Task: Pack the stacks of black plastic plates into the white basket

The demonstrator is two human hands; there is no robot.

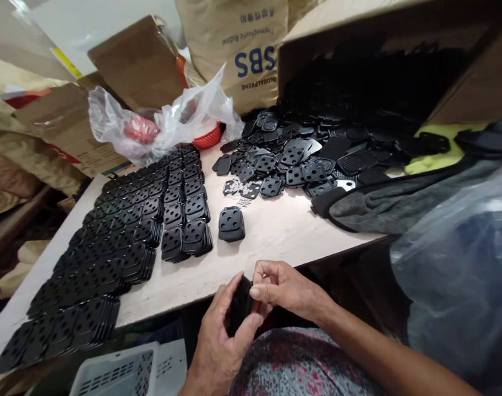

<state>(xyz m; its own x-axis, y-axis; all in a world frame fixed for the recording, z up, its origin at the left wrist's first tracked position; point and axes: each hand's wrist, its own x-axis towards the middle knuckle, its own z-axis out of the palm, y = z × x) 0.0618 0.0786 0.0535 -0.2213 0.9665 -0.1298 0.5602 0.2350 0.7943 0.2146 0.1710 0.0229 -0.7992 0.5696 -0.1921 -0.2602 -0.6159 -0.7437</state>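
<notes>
My left hand (223, 335) is closed around a black rubber pad (239, 305), held on edge just off the table's front edge. The fingertips of my right hand (278, 289) pinch at the pad's upper right edge; whatever lies between them is too small to make out. Beyond my hands, a short stack of black pads with round holes (231, 224) stands on the table. Left of it are long rows of stacked pads (131, 220). A loose heap of pads (292, 159) spreads across the back right, with small pale scraps (245, 202) at its near side.
An open cardboard box (453, 104) lies behind the heap. A grey cloth (383, 201) covers the table's right side, near clear plastic sheeting (461, 258). A red basket (207, 136) and plastic bag (193, 110) sit at the back. Below left is a white crate (114, 374).
</notes>
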